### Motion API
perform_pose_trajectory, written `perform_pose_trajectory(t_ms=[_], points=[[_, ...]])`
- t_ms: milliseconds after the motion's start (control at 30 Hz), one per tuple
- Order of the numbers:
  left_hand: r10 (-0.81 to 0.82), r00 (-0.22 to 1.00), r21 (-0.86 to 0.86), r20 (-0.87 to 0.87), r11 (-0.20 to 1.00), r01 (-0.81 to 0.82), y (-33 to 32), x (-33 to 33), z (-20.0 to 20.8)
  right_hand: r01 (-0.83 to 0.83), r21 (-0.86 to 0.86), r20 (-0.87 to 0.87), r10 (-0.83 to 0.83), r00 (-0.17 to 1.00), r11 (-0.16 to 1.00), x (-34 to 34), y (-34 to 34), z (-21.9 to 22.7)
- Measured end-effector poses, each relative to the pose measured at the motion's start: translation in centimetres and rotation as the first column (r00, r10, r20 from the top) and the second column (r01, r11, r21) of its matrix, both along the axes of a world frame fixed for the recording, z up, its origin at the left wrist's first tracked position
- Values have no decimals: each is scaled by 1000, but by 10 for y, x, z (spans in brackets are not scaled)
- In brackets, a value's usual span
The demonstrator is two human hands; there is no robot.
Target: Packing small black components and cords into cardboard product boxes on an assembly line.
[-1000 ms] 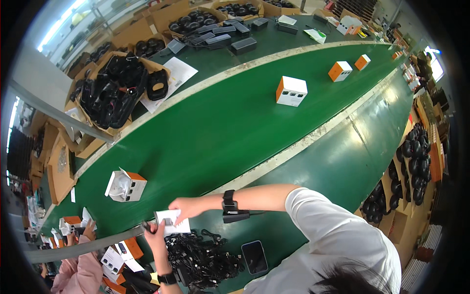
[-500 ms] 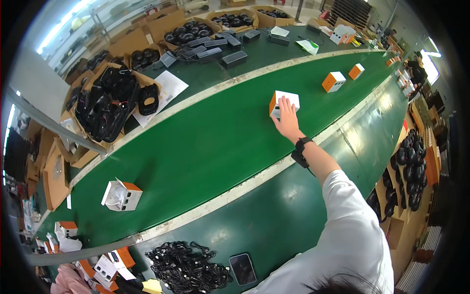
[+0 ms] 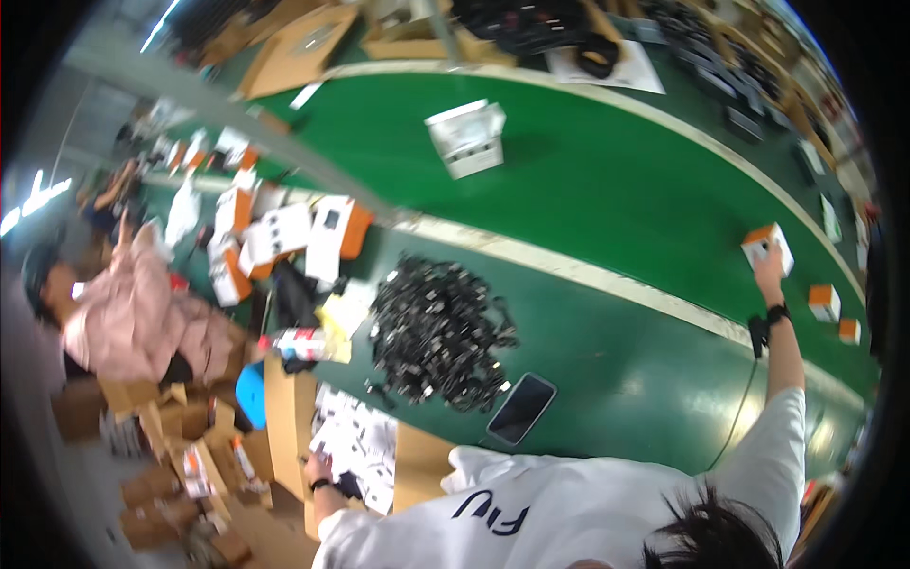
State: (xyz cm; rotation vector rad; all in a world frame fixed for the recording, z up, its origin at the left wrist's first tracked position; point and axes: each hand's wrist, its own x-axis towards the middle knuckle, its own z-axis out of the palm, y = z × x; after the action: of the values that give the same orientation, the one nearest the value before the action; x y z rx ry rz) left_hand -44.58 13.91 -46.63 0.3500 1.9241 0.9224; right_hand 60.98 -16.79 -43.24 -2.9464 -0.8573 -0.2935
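At the far right, my right hand (image 3: 770, 267) is closed over a small white and orange box (image 3: 758, 239) on the green conveyor belt (image 3: 607, 199). A dark band and a cable show at that wrist. Low on the left, my left hand (image 3: 320, 465) reaches over an open cardboard carton (image 3: 425, 463) of printed white leaflets (image 3: 358, 438). Its fingers are blurred, and whether they hold a leaflet is unclear. An open white box (image 3: 466, 140) stands on the belt away from both hands.
A heap of black cables (image 3: 436, 332) and a phone (image 3: 521, 408) lie on the green table. Several white and orange boxes (image 3: 351, 232) crowd its left end. A co-worker in a pink top (image 3: 142, 322) sits beyond, near cardboard cartons (image 3: 204, 455). A metal post (image 3: 318, 161) crosses above.
The view has swung left and down, bringing my left hand, the leaflet carton and the co-worker into sight. My right hand remains at the same box, its fingers now less spread.
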Motion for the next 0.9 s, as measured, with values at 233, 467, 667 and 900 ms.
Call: perform_pose_trajectory(t_ms=[233,467,667,900], points=[[6,978,-29,-208,1000,-12,-60,-26,-3,-235,77,-85,242,967,969,41,14,-31],[-181,885,-301,-430,953,49,-25,-5,28,-506,272,-252,568,783,818,-130,135,42],[-850,526,399,34,494,773,92,328,162,-216,646,-763,605,-229,733,-342,295,147],[-844,316,604,-434,-13,797,139,578,165,162,779,-571,793,-214,605,-381,377,141]])
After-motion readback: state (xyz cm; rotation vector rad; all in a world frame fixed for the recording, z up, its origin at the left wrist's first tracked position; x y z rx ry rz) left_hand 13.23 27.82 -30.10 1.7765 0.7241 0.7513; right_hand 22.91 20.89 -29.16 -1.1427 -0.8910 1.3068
